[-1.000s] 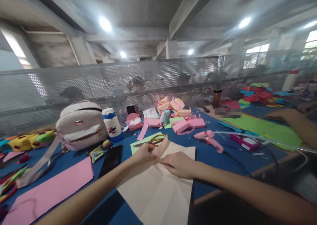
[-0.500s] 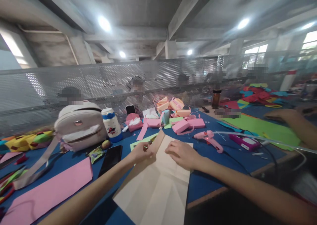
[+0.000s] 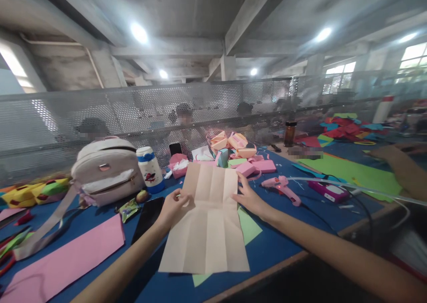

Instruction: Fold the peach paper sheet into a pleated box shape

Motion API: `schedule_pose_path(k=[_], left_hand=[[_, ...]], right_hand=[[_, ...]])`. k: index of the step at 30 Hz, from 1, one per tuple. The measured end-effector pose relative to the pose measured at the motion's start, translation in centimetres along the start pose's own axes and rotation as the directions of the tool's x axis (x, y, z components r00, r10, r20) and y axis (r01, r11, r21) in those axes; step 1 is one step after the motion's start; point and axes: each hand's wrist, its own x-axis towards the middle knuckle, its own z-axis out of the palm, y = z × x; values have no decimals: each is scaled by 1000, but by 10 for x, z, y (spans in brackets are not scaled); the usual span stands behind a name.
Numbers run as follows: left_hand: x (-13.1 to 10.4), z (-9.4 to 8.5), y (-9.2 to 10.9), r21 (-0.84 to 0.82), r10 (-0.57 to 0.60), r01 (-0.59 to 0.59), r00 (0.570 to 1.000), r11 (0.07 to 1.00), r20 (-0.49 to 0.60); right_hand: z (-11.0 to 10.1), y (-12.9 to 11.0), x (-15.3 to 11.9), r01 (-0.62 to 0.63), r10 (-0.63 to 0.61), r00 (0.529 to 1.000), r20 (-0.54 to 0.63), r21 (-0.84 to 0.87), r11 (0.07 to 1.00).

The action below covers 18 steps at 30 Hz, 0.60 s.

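Observation:
A creased cream paper sheet (image 3: 208,223) lies unfolded over a light green sheet (image 3: 250,226) on the blue table. My left hand (image 3: 176,205) is closed at the paper's left edge, thumb and fingers pinching it. At the right edge, my right hand (image 3: 248,196) has its fingers spread, the fingertips touching the paper's margin. Fold lines run down and across the sheet. To the right of my right hand rests a pink glue gun (image 3: 282,187) with its cable.
On the left are pink paper (image 3: 70,258), a black phone (image 3: 148,218), a bottle (image 3: 150,169) and a white backpack (image 3: 108,171). Folded paper pieces (image 3: 238,145) are heaped behind. A purple box (image 3: 329,191) lies right; another person's arm (image 3: 400,165) reaches over green paper (image 3: 350,174).
The cream sheet has opened out flat and turned straighter, its top fold undone. My left hand moved left, and my right hand shifted to the right edge with its fingers more spread.

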Motion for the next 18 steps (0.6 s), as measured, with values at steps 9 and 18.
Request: schedule_pose_path(k=[9, 18], left_hand=[[0, 7, -10, -90, -64, 51, 987, 995, -146], [-10, 12, -6, -173, -18, 10, 999, 985, -41]], right_hand=[[25, -4, 22, -105, 128, 990, -58, 296, 949], [25, 7, 27, -59, 89, 991, -102, 267, 962]])
